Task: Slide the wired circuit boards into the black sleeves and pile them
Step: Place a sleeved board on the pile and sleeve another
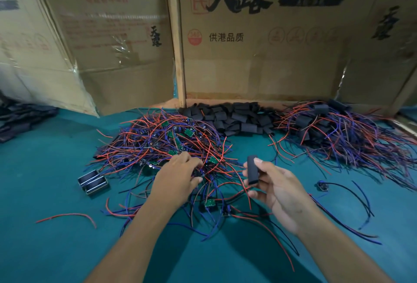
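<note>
Small assembly workshop, improvised: green-cloth desk [56,249] walled w/ flattened egg cartons [282,45], bulk heaps of wired circuit boards [162,140], black sleeves [232,118] & sleeved units [338,129], i.e. hand piecework.

Right hand [274,189] pinches black sleeve [252,170] upright; left hand [178,175] curled into tangle of wired boards [167,142].
</note>
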Available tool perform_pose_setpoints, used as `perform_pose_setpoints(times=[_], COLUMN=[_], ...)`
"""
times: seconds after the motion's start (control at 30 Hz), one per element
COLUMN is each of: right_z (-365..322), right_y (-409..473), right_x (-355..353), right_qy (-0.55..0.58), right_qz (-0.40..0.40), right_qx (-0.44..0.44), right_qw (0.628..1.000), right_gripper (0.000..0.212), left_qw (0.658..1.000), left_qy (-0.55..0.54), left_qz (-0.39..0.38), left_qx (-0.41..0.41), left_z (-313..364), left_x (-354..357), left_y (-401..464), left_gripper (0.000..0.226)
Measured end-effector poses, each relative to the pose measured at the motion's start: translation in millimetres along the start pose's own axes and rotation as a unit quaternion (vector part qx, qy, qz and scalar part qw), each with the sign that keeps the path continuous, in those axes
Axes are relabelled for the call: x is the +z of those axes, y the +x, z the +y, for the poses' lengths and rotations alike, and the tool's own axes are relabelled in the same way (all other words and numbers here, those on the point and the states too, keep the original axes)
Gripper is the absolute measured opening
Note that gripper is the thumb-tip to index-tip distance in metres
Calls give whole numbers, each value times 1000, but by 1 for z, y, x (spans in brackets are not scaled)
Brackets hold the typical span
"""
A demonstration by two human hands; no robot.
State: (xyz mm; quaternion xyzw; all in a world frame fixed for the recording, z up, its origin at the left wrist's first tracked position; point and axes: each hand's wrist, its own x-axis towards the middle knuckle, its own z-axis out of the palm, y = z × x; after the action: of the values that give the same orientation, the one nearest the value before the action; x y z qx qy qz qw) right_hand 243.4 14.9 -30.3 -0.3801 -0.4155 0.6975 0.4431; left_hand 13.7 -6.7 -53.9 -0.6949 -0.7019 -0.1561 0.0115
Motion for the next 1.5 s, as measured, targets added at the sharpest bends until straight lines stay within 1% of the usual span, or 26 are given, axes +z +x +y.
perform_pose_setpoints(times=[0.07, 0.13, 0.2, 0.27, 0.37, 0.47, 0.57, 0.67, 0.73, 0.8, 0.87, 0.93, 1.0, 1.03, 1.13, 1.2, 1.27, 1.37, 1.43, 1.5], right_z=[0, 1, 2, 2, 1, -1, -3, -5, -7, -10, -13, -14, -14, -13, -12, -11, -10, -9, -9, -11], right_y=[0, 0, 1, 1, 2, 2, 3, 3, 3, 3, 2, 2, 2, 2, 3, 4, 5, 6, 6, 7], right_x=[0, -1, -3, -3, -4, -5, -8, -8, -8, -9, -10, -10, -9, -10, -12, -12, -12, -14, -15, -14], right_qy=[-8, -16, -23, -30, -38, -39, -36, -27, -20, -8, 0, 1, -3, -7, -17, -13, -8, -10, -10, -14], right_qz=[1, 2, 5, 8, 12, 16, 27, 38, 49, 62, 66, 67, 66, 66, 68, 67, 66, 66, 71, 86], right_qx=[-2, -3, -2, 0, -3, -4, -9, -19, -34, -53, -70, -78, -77, -76, -76, -75, -72, -71, -72, -92], right_qw=[1000, 1000, 1000, 1000, 999, 999, 999, 999, 998, 997, 995, 995, 995, 995, 995, 995, 995, 995, 995, 992], right_gripper=[29, 29, 27, 26, 26, 27, 26, 25, 25, 25, 26, 27, 27, 27, 28, 29, 30, 30, 29, 23], left_qw=[1000, 999, 1000, 999, 1000, 998, 991, 978, 960, 932, 884, 830, 792, 779, 755, 749, 750, 758, 772, 802], left_qy=[5, 14, 28, 35, 22, -37, -80, -167, -250, -343, -456, -549, -601, -617, -643, -646, -636, -626, -619, -588], left_qz=[22, 13, 2, 8, 16, 60, 106, 125, 121, 111, 91, 77, 77, 82, 96, 110, 130, 121, 91, 77], left_qx=[21, 26, 14, -5, -11, 3, 10, -6, -21, -31, -52, -71, -76, -77, -81, -101, -130, -136, -112, -72], left_z=[1, 1, -1, -3, -2, 1, 1, 1, 2, 3, 4, 6, 7, 7, 3, -1, -6, -14, -12, -5], left_x=[0, 0, 1, 1, -2, -12, -26, -35, -40, -43, -44, -45, -46, -46, -45, -43, -42, -44, -47, -51], left_y=[0, 0, 0, 1, 1, -4, -6, -9, -10, -10, -10, -10, -9, -9, -8, -8, -7, -7, -9, -12], left_gripper=[30, 29, 32, 33, 27, 15, 15, 20, 22, 11, 5, 8, 8, 8, 9, 12, 12, 10, 9, 8])
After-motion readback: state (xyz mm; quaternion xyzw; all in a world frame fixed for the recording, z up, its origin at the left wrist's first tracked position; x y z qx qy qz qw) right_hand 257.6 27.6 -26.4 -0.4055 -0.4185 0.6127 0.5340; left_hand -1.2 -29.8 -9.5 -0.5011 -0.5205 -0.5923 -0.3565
